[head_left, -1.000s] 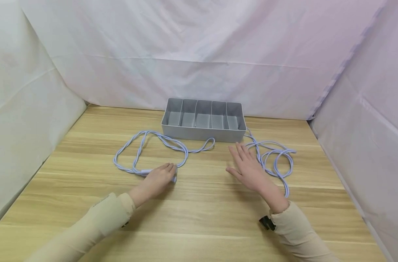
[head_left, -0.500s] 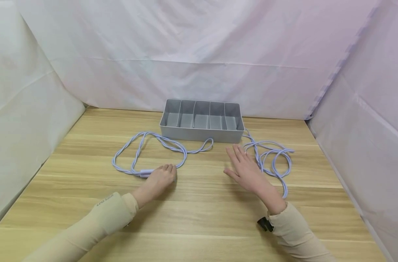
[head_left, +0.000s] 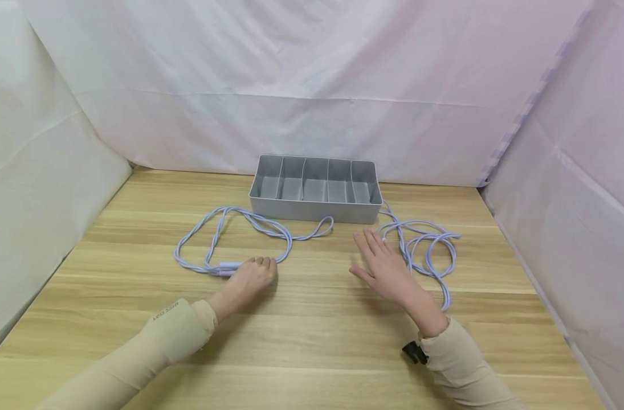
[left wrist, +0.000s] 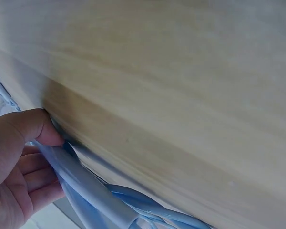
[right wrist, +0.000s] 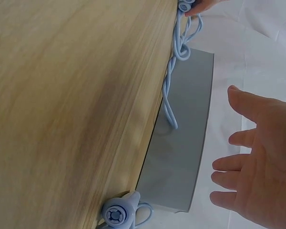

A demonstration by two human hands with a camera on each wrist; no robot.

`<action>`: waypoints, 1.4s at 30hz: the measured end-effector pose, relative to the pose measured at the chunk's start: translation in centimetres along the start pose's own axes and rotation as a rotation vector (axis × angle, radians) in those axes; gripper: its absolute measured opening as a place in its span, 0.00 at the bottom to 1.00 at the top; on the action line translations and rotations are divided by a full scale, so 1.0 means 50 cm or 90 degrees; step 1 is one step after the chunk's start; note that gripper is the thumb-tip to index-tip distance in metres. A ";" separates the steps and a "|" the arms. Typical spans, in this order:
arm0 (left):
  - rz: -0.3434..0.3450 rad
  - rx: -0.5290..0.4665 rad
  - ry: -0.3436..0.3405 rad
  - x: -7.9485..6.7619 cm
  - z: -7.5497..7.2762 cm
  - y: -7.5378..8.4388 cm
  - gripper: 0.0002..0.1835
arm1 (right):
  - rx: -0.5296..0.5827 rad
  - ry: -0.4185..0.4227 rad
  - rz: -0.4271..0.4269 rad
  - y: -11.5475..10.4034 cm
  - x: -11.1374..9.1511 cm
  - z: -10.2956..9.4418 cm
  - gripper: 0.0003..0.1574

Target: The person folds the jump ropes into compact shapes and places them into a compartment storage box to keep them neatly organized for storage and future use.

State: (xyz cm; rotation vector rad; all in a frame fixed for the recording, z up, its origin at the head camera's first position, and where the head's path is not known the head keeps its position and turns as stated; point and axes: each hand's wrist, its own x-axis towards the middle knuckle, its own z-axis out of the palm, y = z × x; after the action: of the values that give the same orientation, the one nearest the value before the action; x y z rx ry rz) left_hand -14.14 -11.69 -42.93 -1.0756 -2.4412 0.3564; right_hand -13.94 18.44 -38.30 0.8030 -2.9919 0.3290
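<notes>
Left blue cord (head_left: 242, 210) is pinched at its handles (head_left: 229, 266) by left hand (head_left: 250, 277), near-left of grey tray (head_left: 317, 211), right hand (head_left: 386, 273) empty; gripping seems underway, lifting likely needs both handles secured.

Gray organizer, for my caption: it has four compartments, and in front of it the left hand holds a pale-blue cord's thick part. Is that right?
Not quite: the gray organizer has five compartments, not four, as the head view shows. In front of it, the left hand does hold the pale-blue cord's thick part.
</notes>
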 end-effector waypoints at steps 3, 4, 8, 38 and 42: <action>0.005 0.003 -0.008 0.000 0.000 -0.001 0.06 | -0.002 0.002 -0.003 0.002 0.001 0.003 0.44; 0.005 0.004 -0.011 0.000 0.000 -0.002 0.06 | -0.003 0.003 -0.004 0.002 0.001 0.004 0.44; -0.001 0.000 -0.022 -0.001 0.000 -0.006 0.07 | -0.004 0.005 -0.008 0.003 0.000 0.005 0.44; -0.398 -0.899 0.310 0.067 -0.176 -0.113 0.16 | 0.160 -0.018 -0.071 -0.078 0.056 0.005 0.44; -0.442 -0.984 0.352 0.070 -0.189 -0.116 0.17 | 0.209 -0.036 -0.087 -0.102 0.077 0.006 0.43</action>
State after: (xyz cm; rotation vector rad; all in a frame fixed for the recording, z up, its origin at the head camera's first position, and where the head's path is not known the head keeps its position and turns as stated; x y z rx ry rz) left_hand -15.23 -12.40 -31.39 -0.4606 -2.0538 -1.9662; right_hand -14.73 12.15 -37.30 1.0498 -2.9526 0.8188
